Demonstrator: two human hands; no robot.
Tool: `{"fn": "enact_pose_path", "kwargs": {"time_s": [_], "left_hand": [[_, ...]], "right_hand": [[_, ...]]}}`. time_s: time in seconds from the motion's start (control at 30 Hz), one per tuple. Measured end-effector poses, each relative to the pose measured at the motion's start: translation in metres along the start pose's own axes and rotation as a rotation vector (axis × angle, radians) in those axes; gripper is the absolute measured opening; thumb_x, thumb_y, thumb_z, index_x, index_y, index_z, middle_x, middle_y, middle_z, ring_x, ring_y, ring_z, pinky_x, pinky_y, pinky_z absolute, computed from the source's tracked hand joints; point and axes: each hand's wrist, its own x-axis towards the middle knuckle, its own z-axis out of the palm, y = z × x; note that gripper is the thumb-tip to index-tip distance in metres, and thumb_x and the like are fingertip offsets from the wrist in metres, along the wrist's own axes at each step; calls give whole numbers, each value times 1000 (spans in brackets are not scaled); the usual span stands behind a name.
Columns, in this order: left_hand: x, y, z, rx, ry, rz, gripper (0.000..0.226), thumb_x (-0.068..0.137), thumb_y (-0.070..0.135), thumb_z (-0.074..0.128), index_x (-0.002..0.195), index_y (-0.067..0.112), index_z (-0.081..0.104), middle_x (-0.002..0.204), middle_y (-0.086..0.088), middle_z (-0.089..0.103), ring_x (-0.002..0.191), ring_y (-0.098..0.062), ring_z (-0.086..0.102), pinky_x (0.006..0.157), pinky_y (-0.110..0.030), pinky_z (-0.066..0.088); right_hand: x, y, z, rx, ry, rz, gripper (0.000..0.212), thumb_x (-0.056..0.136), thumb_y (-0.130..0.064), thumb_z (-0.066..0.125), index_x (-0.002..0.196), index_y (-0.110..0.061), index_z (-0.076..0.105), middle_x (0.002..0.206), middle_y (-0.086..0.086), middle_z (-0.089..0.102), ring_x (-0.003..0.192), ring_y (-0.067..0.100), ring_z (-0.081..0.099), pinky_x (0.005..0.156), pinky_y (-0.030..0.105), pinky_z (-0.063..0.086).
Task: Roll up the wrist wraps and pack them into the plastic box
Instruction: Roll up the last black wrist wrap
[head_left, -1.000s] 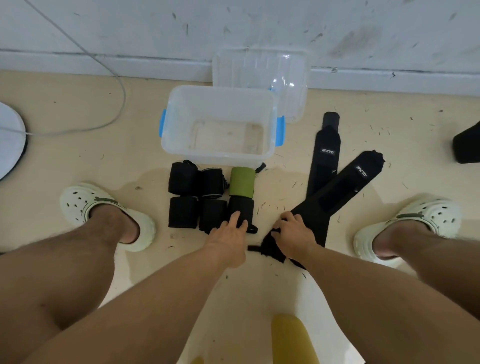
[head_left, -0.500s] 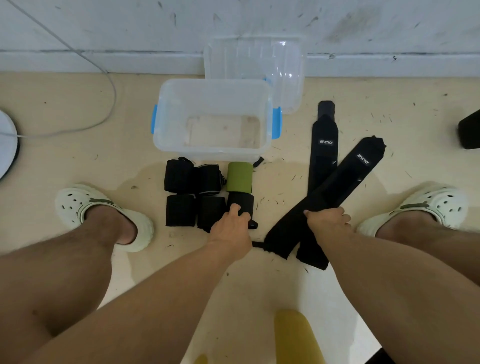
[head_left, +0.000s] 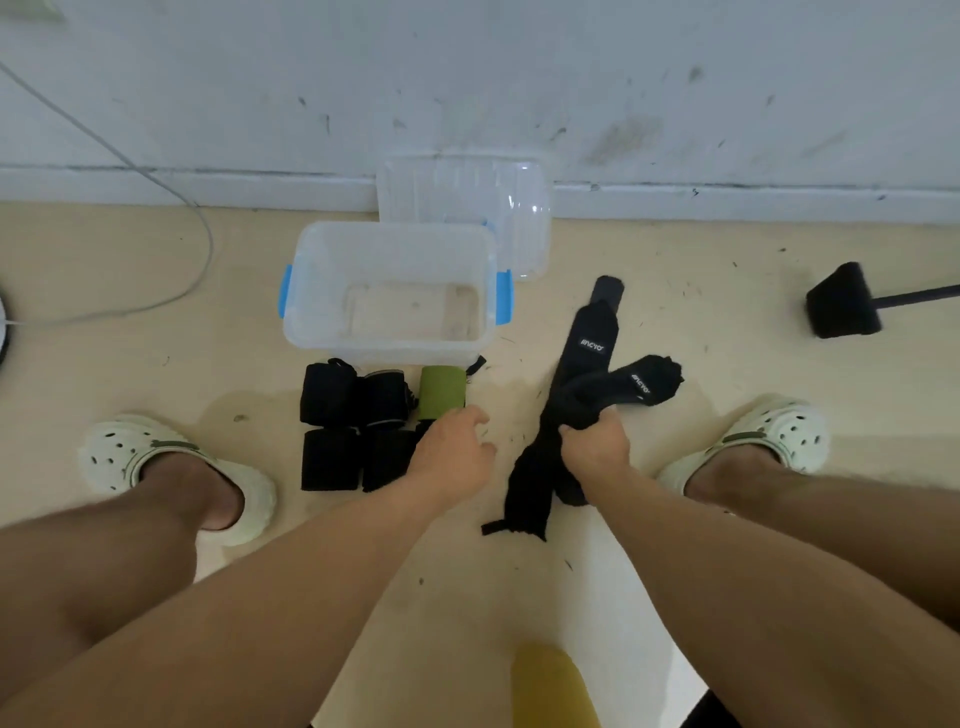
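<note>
Six rolled wrist wraps (head_left: 358, 423) sit on the floor just before the empty plastic box (head_left: 390, 291), none packed. The right hand (head_left: 595, 449) clenches two unrolled black wraps (head_left: 574, 395); the left hand (head_left: 452, 452) hovers with fingers relaxed, grasping nothing. Rolling and packing remain.

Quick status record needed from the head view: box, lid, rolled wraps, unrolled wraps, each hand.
plastic box: open, nothing inside, blue latches at both ends
lid: off, behind the box by the wall
rolled wraps: clustered in two rows in front of the box, black ones plus one green roll
unrolled wraps: two black strips crossing, right of the rolls
right hand: grips one unrolled strip, lifting its middle
left hand: over the rolls' right end, fingers relaxed, holds nothing
packed so far: none
</note>
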Motion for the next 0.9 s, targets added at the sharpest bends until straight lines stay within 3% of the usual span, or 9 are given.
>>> {"fn": "enact_pose_path", "kwargs": {"time_s": [0.17, 0.3, 0.4, 0.43, 0.5, 0.57, 0.7, 0.83, 0.9], "left_hand": [[-30, 65, -34, -333, 78, -125, 46, 106, 39, 50, 146, 16, 49, 143, -4, 57, 128, -22, 54, 100, -30, 41], [-75, 103, -73, -709, -218, -324, 57, 102, 63, 45, 133, 18, 59, 133, -7, 67, 119, -27, 62, 102, -41, 44], [-110, 126, -100, -983, -202, -366, 49, 98, 46, 66, 130, 8, 66, 114, -18, 75, 104, -35, 72, 91, -46, 57], [-118, 132, -105, -969, -140, -332, 48, 96, 33, 72, 135, 6, 63, 114, -18, 74, 101, -36, 71, 87, -47, 58], [-132, 139, -111, -825, 27, -205, 75, 91, 17, 78, 155, 13, 40, 128, -13, 65, 107, -33, 66, 81, -44, 58], [-146, 142, -117, -705, 128, -50, 106, 86, 17, 83, 165, 31, 13, 146, -5, 55, 120, -28, 61, 90, -40, 56], [-168, 142, -125, -646, 84, 159, 124, 81, 12, 87, 163, 40, -2, 124, 3, 74, 115, -17, 69, 106, -40, 51], [-169, 134, -129, -693, 100, 228, 128, 81, 5, 85, 163, 41, -7, 109, 0, 79, 107, -19, 74, 103, -41, 54], [-161, 131, -133, -716, 86, 230, 133, 79, 6, 87, 162, 40, -11, 111, -1, 79, 110, -20, 73, 107, -43, 51]], "right_hand": [[-63, -69, -65, -395, -212, -264, 45, 95, -19, 66, 136, -7, 53, 131, 14, 62, 119, 32, 62, 97, 38, 52], [-138, -100, -117, -531, -237, -537, 36, 93, -21, 68, 127, -13, 58, 111, 2, 66, 97, 22, 61, 81, 31, 50], [-202, -104, -149, -599, -366, -692, 22, 92, -19, 69, 112, -12, 61, 103, 1, 68, 95, 21, 64, 75, 28, 52], [-219, -104, -159, -670, -408, -718, 23, 92, -21, 70, 111, -11, 62, 106, 3, 70, 97, 22, 66, 80, 30, 54], [-243, -109, -183, -854, -475, -730, 29, 91, -31, 74, 110, -10, 68, 108, 5, 74, 99, 24, 68, 89, 37, 56], [-252, -118, -208, -962, -461, -720, 31, 91, -41, 75, 110, -17, 73, 109, -2, 75, 102, 20, 68, 93, 36, 54], [-234, -143, -233, -748, -232, -727, 28, 96, -49, 66, 111, -27, 70, 112, -8, 70, 100, 14, 65, 87, 30, 51], [-194, -151, -215, -266, -556, -390, 69, 93, -76, 46, 121, -18, 70, 108, 1, 79, 103, 23, 74, 94, 43, 56], [-182, -154, -196, 68, -605, -353, 57, 94, -65, 58, 118, -16, 75, 109, 2, 79, 106, 24, 74, 96, 42, 55]]}}
